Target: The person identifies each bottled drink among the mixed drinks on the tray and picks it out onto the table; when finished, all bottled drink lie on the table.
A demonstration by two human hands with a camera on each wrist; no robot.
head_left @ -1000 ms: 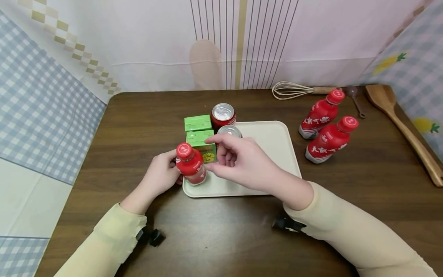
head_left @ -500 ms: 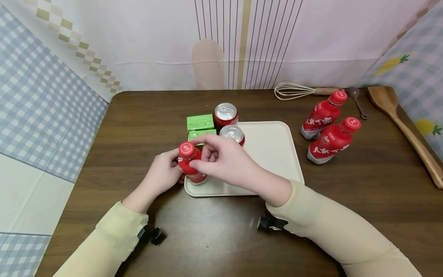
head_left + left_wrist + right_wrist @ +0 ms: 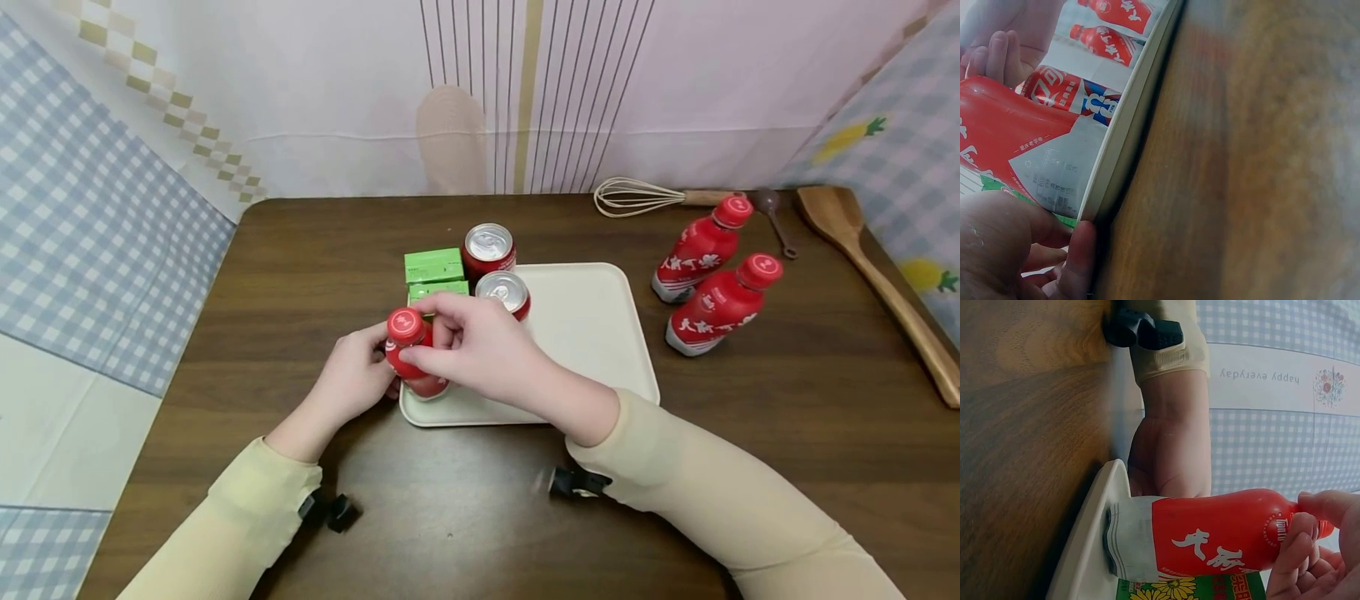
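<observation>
My right hand point(image 3: 480, 346) pinches the upper part of a red bottle point(image 3: 422, 379) between thumb and fingers. This bottle stands upright at the near left corner of a cream tray point(image 3: 588, 333); its base meets the tray in the right wrist view. On the bottle's left, my left hand point(image 3: 348, 371) grips the tray's edge, with a finger against the outer rim point(image 3: 1124, 125) in the left wrist view. Two green cartons point(image 3: 435, 265) and two red cans point(image 3: 504, 290) stand just behind the hands. The nearer carton is partly hidden.
Two more red bottles point(image 3: 693, 250) point(image 3: 720, 307) stand right of the tray. Along the back right lie a whisk point(image 3: 637, 197), a small brown measuring spoon point(image 3: 772, 218) and a wooden spatula point(image 3: 877, 267). A patterned cloth point(image 3: 300, 100) hangs behind the table.
My right hand has moved left onto the upper part of the bottle and now pinches it. The left hand has stayed at the tray's edge. The view has shifted slightly.
</observation>
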